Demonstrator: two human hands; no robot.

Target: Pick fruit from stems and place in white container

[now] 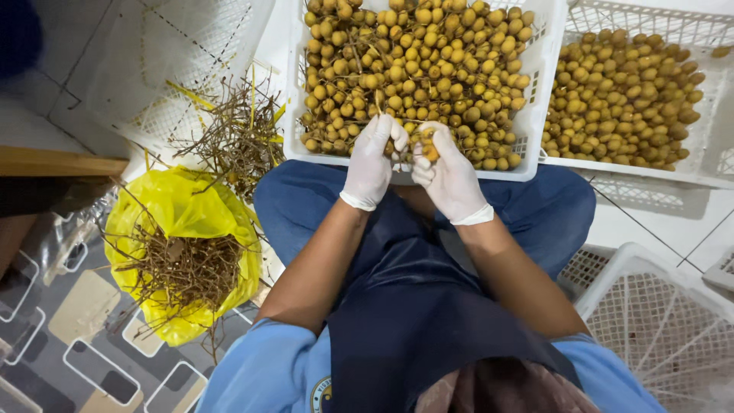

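We take the middle crate (535, 145) as our landmark; it rests across our lap, just ahead of our knees, and stalked fruit (413, 61) fills it. Our left hand (372, 162) and right hand (451, 177) meet over its near rim, side by side, fingers (425, 164) closed on a small fruit (428, 145) between them. Right of the crate, touching it, sits a second crate (711, 164) with loose fruit (623, 99) in it. Left of the crate lies an upturned crate (176, 69), and a heap of twigs (237, 134) between the two. Nearer us on that left side, a bag (183, 206) on the floor holds more twigs. Near right stands another crate (650, 306).
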